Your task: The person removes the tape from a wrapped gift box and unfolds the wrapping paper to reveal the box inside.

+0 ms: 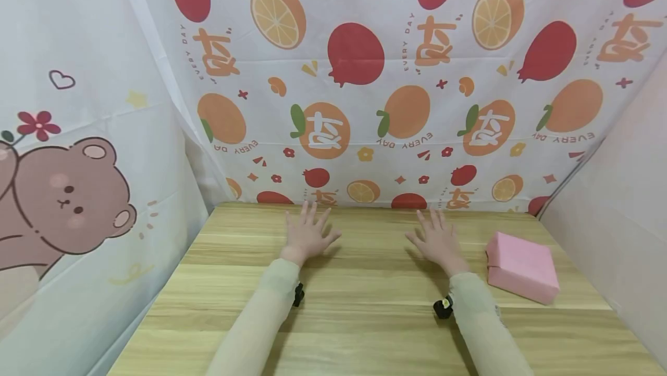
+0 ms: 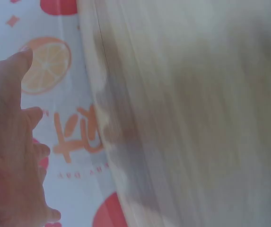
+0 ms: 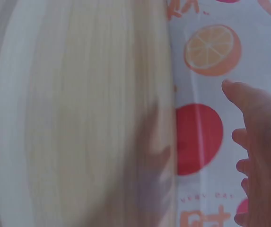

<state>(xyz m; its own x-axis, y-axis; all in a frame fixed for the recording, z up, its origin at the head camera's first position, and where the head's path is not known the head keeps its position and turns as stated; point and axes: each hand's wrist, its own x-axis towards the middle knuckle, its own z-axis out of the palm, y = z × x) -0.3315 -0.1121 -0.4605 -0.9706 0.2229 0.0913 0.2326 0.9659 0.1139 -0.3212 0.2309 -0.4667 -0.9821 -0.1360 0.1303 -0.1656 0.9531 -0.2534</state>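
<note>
Both hands are stretched forward over a wood-grain table [image 1: 359,329], palms down with fingers spread and straight. Toward the far edge, left of the middle, is my left hand [image 1: 306,237], holding nothing. My right hand [image 1: 436,241] mirrors it on the right side, its fingers bare of any object. To the right of that hand lies a pink wrapped box [image 1: 523,267], apart from it. In the left wrist view the left hand [image 2: 10,142] shows at the left edge, and in the right wrist view the right hand [image 3: 265,151] shows at the right, each casting a shadow on the wood.
Behind the table's far edge hangs a white curtain [image 1: 359,127] printed with oranges and red fruit. A curtain with a bear print [image 1: 73,196] hangs along the left side, and a pale wall [image 1: 620,202] borders the right. Black wrist straps [image 1: 443,307] sit at the sleeve cuffs.
</note>
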